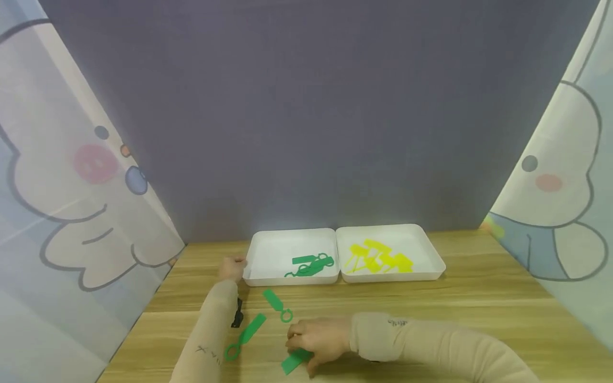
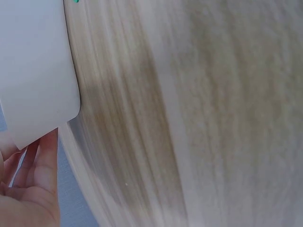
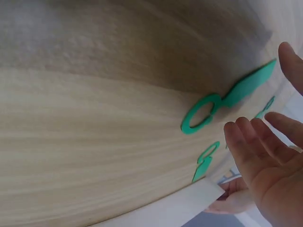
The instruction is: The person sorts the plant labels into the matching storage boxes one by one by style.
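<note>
My left hand (image 1: 233, 267) grips the left end of a white tray (image 1: 268, 255); in the left wrist view, its thumb and fingers (image 2: 46, 161) hold the tray's corner. Inside that tray lie several flat green ring-ended labels (image 1: 311, 267). My right hand (image 1: 320, 339) hovers low over the table with its fingers spread and loosely bent. Beneath it lies a green label (image 1: 294, 363), its ring end hidden by the hand in the head view. The right wrist view shows that label (image 3: 251, 86) apart from the fingertips.
Two more green labels lie on the wooden table, one (image 1: 274, 301) in front of the left tray and another (image 1: 251, 330) beside my left forearm. A second white tray (image 1: 426, 255) with several yellow labels (image 1: 378, 258) adjoins on the right. A grey backdrop (image 1: 306, 133) stands behind.
</note>
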The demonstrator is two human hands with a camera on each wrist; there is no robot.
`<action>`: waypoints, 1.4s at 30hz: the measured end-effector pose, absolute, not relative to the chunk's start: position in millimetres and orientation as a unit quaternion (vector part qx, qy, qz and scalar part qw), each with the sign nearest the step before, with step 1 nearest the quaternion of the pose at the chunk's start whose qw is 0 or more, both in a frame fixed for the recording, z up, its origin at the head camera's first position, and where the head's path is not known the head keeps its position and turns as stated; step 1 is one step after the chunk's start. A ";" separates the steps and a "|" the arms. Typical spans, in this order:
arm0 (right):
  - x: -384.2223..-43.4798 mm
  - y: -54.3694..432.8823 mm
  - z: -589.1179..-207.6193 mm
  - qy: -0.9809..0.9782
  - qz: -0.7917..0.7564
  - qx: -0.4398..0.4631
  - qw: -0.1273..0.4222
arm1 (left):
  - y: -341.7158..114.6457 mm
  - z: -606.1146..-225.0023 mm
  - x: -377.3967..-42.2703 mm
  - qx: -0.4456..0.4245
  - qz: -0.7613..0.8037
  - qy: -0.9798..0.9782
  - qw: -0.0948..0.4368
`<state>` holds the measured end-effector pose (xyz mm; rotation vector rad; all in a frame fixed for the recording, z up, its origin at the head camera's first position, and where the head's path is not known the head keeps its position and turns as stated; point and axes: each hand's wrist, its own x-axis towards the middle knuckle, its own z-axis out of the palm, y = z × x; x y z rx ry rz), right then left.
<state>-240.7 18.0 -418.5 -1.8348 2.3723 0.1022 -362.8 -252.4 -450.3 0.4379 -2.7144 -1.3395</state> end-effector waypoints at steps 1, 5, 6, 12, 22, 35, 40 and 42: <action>-239.9 18.5 -419.5 0.789 0.038 -0.609 0.069 | -251.4 -449.8 -362.4 0.143 -0.436 -0.888 0.042; -238.9 19.8 -422.8 0.791 0.053 -0.606 0.070 | -248.3 -447.7 -362.6 0.144 -0.433 -0.889 0.042; -239.0 19.8 -423.6 0.791 0.055 -0.605 0.068 | -248.3 -447.2 -362.6 0.145 -0.435 -0.888 0.039; -238.3 19.7 -425.5 0.783 0.051 -0.616 0.066 | -248.9 -443.9 -360.4 0.145 -0.437 -0.887 0.035; -237.0 16.8 -432.0 0.777 0.040 -0.627 0.049 | -249.5 -441.9 -356.4 0.143 -0.437 -0.887 0.034; -234.9 15.5 -439.3 0.770 0.025 -0.637 -0.019 | -245.5 -433.9 -351.7 0.151 -0.427 -0.891 0.037; -235.6 14.0 -440.0 0.771 0.033 -0.636 -0.014 | -243.1 -431.0 -349.3 0.152 -0.423 -0.892 0.043; -235.9 13.0 -439.5 0.768 0.036 -0.639 -0.010 | -243.2 -432.0 -349.9 0.152 -0.425 -0.891 0.046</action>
